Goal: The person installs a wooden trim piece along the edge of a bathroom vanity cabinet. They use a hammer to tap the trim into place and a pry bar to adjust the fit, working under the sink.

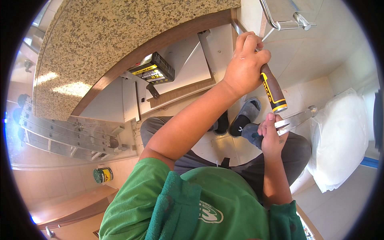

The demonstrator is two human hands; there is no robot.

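My left hand (pixel 246 66) is wrapped around a chisel (pixel 273 90) with a brown, black and yellow handle. The metal blade runs up to the side edge of the wooden cabinet frame (pixel 218 20), just beneath the granite countertop (pixel 132 28); its tip is hard to make out. Lower and to the right, my right hand (pixel 273 134) grips a hammer (pixel 297 120), its shiny metal head close below the butt end of the chisel handle. Most of the hammer's handle is hidden by my hand and the view angle.
A black and yellow can (pixel 154 70) and wooden boards (pixel 180 93) are inside the curved cabinet. A metal towel bar (pixel 288 25) juts from the wall at top right. White plastic wrapping (pixel 340 140) stands at right. An aluminium ladder (pixel 68 134) and a small green tub (pixel 103 175) are left.
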